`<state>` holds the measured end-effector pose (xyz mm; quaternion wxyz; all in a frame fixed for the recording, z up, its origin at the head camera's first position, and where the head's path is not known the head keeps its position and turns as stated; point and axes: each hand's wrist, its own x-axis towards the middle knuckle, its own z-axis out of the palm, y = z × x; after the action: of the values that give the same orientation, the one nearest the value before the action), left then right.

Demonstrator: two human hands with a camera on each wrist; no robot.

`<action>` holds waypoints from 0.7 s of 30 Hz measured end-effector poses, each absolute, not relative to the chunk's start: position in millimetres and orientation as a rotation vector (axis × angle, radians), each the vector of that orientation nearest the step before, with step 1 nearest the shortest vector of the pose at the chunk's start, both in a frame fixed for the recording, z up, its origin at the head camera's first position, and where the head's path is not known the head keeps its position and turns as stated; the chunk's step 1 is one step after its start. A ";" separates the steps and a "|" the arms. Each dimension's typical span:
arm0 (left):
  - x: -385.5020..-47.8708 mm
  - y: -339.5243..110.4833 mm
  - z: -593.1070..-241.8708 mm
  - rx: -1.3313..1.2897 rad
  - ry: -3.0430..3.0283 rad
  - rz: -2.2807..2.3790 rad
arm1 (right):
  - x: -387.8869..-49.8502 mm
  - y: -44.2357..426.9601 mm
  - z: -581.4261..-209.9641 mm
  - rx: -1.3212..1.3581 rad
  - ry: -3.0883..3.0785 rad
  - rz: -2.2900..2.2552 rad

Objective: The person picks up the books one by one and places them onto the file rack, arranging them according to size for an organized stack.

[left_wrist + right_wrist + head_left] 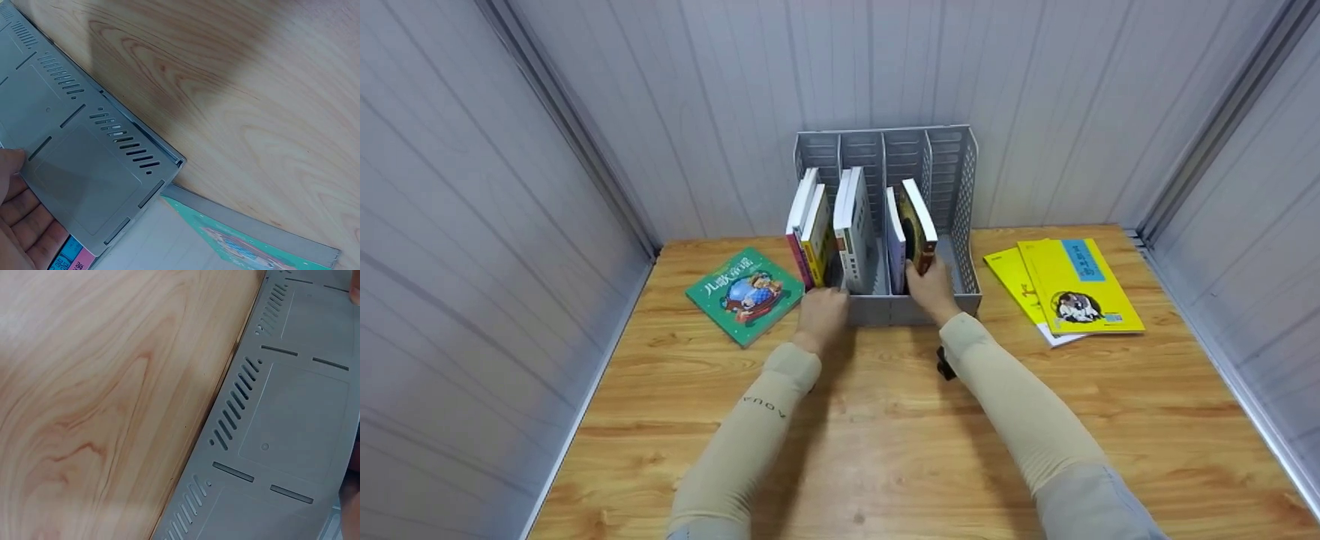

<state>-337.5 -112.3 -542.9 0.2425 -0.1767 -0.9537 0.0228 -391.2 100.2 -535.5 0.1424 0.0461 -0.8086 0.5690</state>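
Note:
A grey plastic book rack (906, 309) with upright dividers stands against the back wall and holds several books. My left hand (823, 311) grips its front rim at the left; in the left wrist view the thumb (12, 160) lies on the front panel and the fingers are behind it. Over the rim's right part, my right hand (934, 289) holds the lower spine of a dark book with a brown spine (919, 225). A thin lavender-spined book (895, 240) stands left of it. Grey-white books (855, 232) and a yellow-spined book (814, 236) stand further left.
A green children's book (746, 295) lies on the wooden table left of the rack. Two yellow booklets, the upper one (1080, 289) overlapping the lower (1020, 281), lie to the right. Pale panel walls (735, 112) enclose the table at the back and sides.

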 end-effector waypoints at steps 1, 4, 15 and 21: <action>-337.4 -112.1 -544.0 -0.483 -2.593 0.055 | -391.9 100.8 -536.1 0.141 -2.358 1.635; -337.2 -111.1 -546.3 -0.484 -2.570 0.024 | -393.8 102.9 -538.1 0.183 -2.404 1.605; -336.9 -110.3 -545.2 -0.501 -2.578 -0.005 | -402.1 111.3 -525.1 0.278 -2.681 1.525; -336.6 -112.4 -544.3 -0.480 -2.572 0.012 | -405.4 112.9 -512.4 0.590 -2.862 1.552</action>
<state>-336.6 -112.4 -544.3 0.2596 -0.1770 -0.9493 0.0046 -405.4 112.9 -512.4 -0.0837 0.1777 -0.8620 0.4673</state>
